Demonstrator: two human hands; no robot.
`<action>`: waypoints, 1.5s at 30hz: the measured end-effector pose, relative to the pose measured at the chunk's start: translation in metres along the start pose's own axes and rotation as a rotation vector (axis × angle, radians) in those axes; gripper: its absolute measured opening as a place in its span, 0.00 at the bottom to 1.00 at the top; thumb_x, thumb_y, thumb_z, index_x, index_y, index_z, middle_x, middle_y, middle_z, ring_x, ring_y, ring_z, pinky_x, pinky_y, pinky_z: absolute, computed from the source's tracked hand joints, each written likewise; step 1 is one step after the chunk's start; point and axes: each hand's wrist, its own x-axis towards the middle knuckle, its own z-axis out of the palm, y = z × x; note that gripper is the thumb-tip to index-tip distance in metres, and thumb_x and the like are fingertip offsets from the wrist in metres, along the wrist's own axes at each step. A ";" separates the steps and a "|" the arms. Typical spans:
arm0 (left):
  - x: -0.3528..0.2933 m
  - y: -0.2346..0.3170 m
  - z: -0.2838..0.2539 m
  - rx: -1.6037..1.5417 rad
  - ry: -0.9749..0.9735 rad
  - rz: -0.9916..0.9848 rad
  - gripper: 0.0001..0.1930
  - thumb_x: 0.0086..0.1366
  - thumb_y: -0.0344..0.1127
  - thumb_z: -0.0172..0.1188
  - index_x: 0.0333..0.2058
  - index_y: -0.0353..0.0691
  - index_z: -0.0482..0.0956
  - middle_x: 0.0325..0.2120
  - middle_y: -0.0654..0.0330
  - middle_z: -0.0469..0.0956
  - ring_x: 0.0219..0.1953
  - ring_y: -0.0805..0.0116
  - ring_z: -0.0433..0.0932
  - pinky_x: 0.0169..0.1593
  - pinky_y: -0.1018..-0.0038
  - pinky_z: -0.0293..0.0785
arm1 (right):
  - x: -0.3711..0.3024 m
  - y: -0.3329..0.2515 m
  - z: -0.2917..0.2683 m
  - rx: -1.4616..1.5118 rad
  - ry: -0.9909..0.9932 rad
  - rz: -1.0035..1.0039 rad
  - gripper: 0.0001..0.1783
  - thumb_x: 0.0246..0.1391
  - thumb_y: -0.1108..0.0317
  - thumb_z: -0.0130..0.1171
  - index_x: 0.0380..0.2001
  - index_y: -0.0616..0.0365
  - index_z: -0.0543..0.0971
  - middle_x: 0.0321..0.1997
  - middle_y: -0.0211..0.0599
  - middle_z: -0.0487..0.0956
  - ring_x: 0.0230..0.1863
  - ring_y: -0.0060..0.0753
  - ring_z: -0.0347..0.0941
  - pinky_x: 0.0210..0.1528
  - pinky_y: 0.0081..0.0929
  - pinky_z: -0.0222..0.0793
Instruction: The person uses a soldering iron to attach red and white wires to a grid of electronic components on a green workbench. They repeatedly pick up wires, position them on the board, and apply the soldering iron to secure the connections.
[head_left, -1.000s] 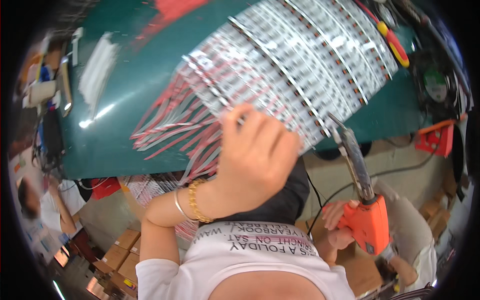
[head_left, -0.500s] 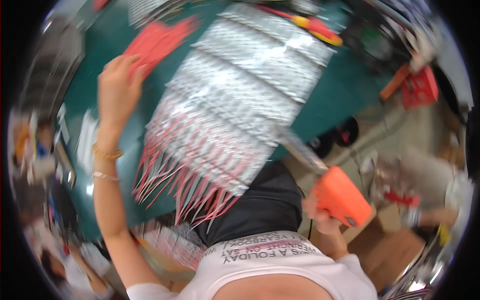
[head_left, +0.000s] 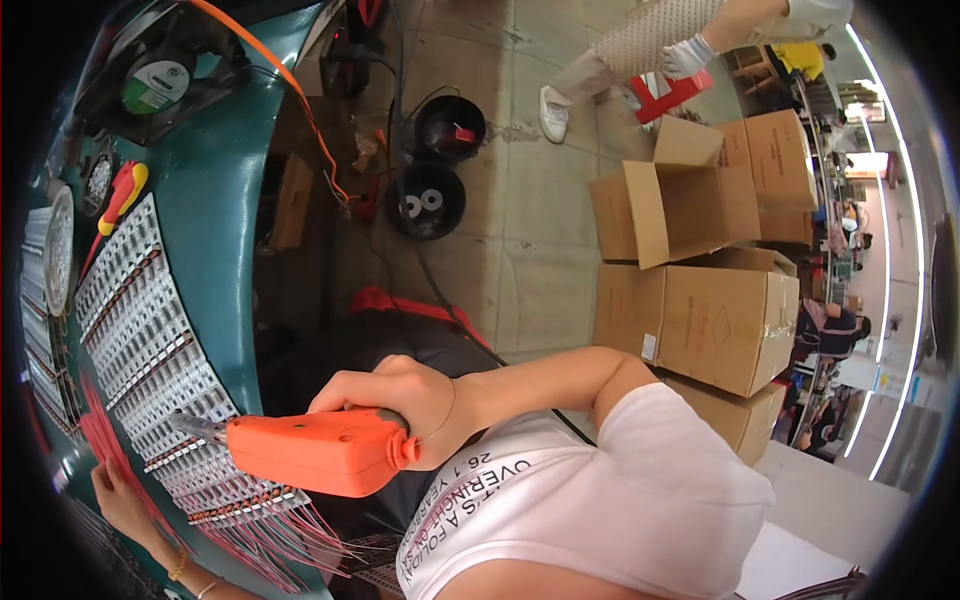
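Observation:
My right hand (head_left: 415, 395) is closed around an orange pistol-shaped power tool (head_left: 315, 455) with a metal nose. The nose points left, over a panel of silver-white circuit boards (head_left: 165, 345); whether it touches them I cannot tell. Red and white wires (head_left: 275, 535) trail from the panel's near edge. At the panel's far left side, my left hand (head_left: 125, 505) has its fingers closed on a bunch of red wires (head_left: 105, 445). Above the panel lies a screwdriver with a red and yellow handle (head_left: 122, 195).
The green table (head_left: 225, 230) bears a black fan (head_left: 155, 85) and a round silver dish-like thing (head_left: 60, 250). Along the floor stand two black round containers (head_left: 425, 200) among cables, and open cardboard boxes (head_left: 690, 210). Another person's legs (head_left: 600, 75) show at the top; others sit farther back.
My view has swung to the right, showing the floor and boxes. My right hand has brought the orange tool up to the panel's edge. My left hand still holds the red wires.

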 end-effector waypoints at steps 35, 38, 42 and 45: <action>-0.087 0.093 -0.068 0.119 -0.003 0.176 0.11 0.62 0.37 0.54 0.38 0.36 0.79 0.25 0.56 0.76 0.25 0.58 0.73 0.30 0.67 0.69 | -0.003 0.005 0.000 0.088 0.055 0.062 0.28 0.43 0.66 0.73 0.46 0.60 0.71 0.35 0.37 0.81 0.32 0.34 0.81 0.34 0.23 0.73; -0.097 0.079 -0.064 0.042 0.073 0.084 0.13 0.64 0.38 0.53 0.40 0.35 0.78 0.24 0.59 0.75 0.24 0.61 0.72 0.29 0.70 0.68 | -0.002 0.004 -0.006 0.044 0.036 0.122 0.29 0.42 0.66 0.73 0.47 0.60 0.71 0.35 0.38 0.81 0.35 0.34 0.80 0.36 0.25 0.74; -0.122 0.049 -0.088 0.021 0.332 -0.061 0.15 0.67 0.39 0.52 0.44 0.34 0.76 0.24 0.62 0.73 0.22 0.66 0.70 0.27 0.74 0.66 | 0.004 0.003 -0.012 -0.173 -0.028 0.084 0.28 0.46 0.57 0.69 0.48 0.59 0.73 0.39 0.39 0.78 0.37 0.34 0.78 0.40 0.28 0.74; -0.135 0.063 -0.076 0.192 0.579 -0.013 0.16 0.69 0.40 0.51 0.46 0.33 0.75 0.23 0.64 0.72 0.21 0.69 0.68 0.25 0.76 0.65 | -0.012 0.003 -0.006 -0.071 0.004 0.271 0.33 0.51 0.49 0.63 0.51 0.63 0.69 0.29 0.32 0.73 0.29 0.26 0.71 0.33 0.24 0.69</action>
